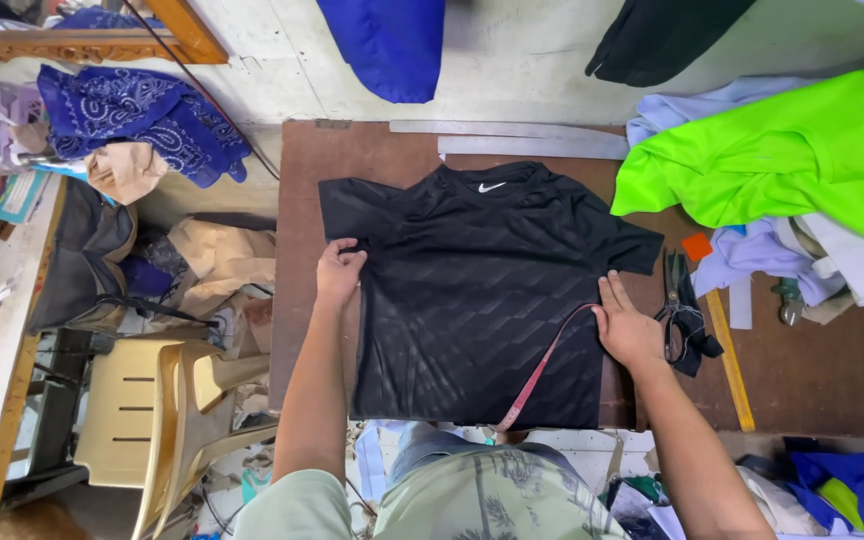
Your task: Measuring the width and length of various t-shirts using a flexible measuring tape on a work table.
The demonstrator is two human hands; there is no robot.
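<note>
Black shirt (pixel 472 290) pinned flat, I see: left hand (pixel 339 272) pinching its side, right hand (pixel 627 328) open on pink tape (pixel 542 365); measuring looks underway.

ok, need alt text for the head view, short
Seen from above, a person spreads a black T-shirt flat on a brown table, left hand at one side edge, right hand pressing a pink measuring tape on the other. Scissors and a bright green garment lie to the right.
</note>
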